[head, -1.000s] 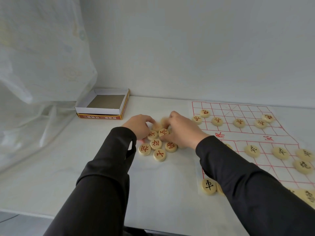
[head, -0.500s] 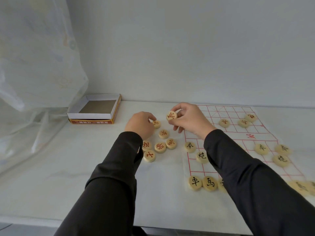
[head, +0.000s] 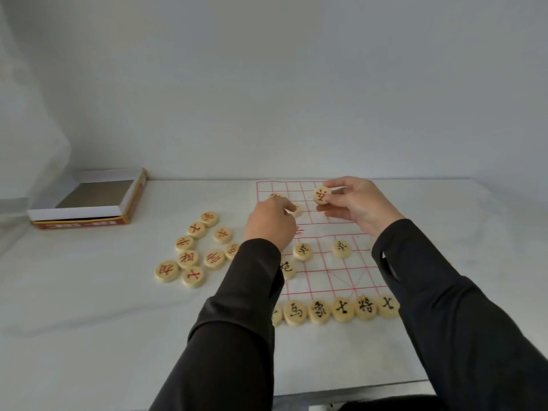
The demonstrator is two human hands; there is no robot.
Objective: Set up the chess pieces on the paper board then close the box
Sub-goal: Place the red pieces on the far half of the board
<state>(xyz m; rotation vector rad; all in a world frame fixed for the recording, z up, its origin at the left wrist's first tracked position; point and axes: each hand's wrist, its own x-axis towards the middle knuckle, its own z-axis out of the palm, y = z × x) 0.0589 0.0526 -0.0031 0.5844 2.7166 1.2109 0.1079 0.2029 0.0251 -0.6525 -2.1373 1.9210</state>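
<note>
The paper board with its red grid lies on the white table. My right hand holds a red-lettered piece upright above the board's far rows. Over the board's far left, my left hand pinches another pale piece; whether that piece touches the paper I cannot tell. Black-lettered pieces line the near edge, and others stand mid-board. Left of the board, several red-lettered pieces lie loose in a cluster. The open box sits at the far left.
A plain wall rises just behind the table. A translucent plastic sheet hangs at the far left by the box. The table's front edge runs close below the row of black pieces.
Both hands left the loose cluster and moved right over the board's far rows, each carrying a piece. The camera view swung right as well.
</note>
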